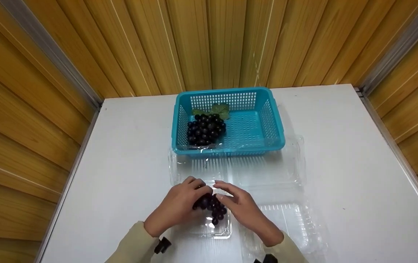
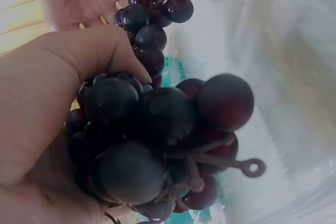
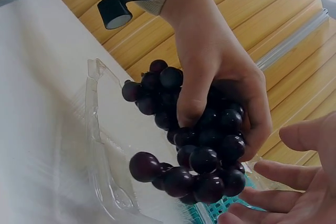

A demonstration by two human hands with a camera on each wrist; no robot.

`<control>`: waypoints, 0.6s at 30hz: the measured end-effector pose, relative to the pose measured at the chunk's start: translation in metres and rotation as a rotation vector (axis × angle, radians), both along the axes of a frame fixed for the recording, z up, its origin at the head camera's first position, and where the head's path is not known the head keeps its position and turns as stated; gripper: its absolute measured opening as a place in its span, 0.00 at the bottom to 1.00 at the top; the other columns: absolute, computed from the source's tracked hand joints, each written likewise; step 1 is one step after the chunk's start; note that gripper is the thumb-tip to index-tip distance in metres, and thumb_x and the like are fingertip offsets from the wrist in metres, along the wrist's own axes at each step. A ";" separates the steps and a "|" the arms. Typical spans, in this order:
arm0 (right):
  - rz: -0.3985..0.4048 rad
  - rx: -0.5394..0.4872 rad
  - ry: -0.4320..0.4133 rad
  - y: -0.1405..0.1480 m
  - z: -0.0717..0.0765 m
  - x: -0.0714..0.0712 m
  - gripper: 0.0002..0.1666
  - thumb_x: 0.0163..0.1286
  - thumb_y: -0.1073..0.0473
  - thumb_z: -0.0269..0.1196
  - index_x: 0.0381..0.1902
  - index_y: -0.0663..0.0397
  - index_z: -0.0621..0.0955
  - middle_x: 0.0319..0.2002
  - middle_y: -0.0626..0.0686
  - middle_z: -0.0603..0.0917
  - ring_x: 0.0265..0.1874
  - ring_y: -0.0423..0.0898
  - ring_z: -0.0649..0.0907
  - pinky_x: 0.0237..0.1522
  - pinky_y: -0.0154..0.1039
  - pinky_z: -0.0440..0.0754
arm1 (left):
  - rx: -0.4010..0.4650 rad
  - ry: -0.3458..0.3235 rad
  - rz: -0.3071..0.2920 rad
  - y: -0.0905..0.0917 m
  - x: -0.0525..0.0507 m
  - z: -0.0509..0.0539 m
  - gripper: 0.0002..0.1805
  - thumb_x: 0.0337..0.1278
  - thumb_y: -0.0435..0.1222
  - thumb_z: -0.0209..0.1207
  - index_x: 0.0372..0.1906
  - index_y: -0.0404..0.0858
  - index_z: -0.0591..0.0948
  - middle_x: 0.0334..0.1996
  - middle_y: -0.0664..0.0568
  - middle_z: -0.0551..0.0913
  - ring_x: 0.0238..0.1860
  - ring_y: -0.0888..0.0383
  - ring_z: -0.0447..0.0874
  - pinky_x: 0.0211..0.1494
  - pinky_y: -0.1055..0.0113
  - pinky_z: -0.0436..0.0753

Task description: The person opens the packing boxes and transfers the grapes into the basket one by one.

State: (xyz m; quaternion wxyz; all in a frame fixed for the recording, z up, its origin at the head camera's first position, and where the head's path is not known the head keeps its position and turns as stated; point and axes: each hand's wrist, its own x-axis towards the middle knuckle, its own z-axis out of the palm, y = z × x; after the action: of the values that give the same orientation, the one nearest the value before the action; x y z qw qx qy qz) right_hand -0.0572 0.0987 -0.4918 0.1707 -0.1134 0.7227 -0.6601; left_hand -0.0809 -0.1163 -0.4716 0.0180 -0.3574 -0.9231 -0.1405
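Observation:
My left hand (image 1: 184,199) grips a bunch of dark purple grapes (image 1: 219,212), its thumb and fingers curled round them. The left wrist view shows the grapes (image 2: 152,124) up close, with a brown stem (image 2: 223,162) poking out. Below the bunch is a clear plastic container (image 1: 218,235). My right hand (image 1: 244,208) is just to the right of the bunch. Its fingers are spread and loosely bent in the right wrist view, where the palm side of that hand (image 3: 299,182) faces the grapes and holds nothing.
A turquoise basket (image 1: 276,146) stands at the back, with another grape bunch (image 1: 205,129) and green leaves (image 1: 220,109) inside. Clear plastic (image 1: 267,173) lies before the basket, overlapping its front. Another clear container (image 1: 285,223) sits at the right. Wood-patterned walls (image 1: 227,44) surround the white table (image 1: 355,164).

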 end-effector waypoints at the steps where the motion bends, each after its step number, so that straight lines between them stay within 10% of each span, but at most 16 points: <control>1: -0.007 -0.009 0.005 0.000 0.000 0.000 0.22 0.74 0.53 0.55 0.63 0.53 0.74 0.70 0.57 0.68 0.70 0.56 0.67 0.59 0.33 0.77 | 0.006 0.005 0.002 0.000 -0.001 0.002 0.22 0.43 0.43 0.73 0.48 0.51 0.81 0.45 0.57 0.82 0.45 0.59 0.76 0.45 0.61 0.83; 18: -0.212 -0.006 0.158 0.005 0.012 0.005 0.18 0.73 0.54 0.57 0.58 0.51 0.77 0.65 0.51 0.75 0.66 0.46 0.73 0.62 0.37 0.75 | 0.061 0.081 0.029 -0.003 -0.025 0.031 0.24 0.40 0.34 0.67 0.48 0.53 0.81 0.44 0.59 0.81 0.44 0.60 0.72 0.38 0.66 0.80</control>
State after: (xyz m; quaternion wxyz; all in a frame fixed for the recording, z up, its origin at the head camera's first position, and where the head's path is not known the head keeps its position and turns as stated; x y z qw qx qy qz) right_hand -0.0522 0.1032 -0.4793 0.0424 -0.0885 0.7398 -0.6656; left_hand -0.1059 -0.1191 -0.4404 0.0684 -0.3485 -0.9221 -0.1538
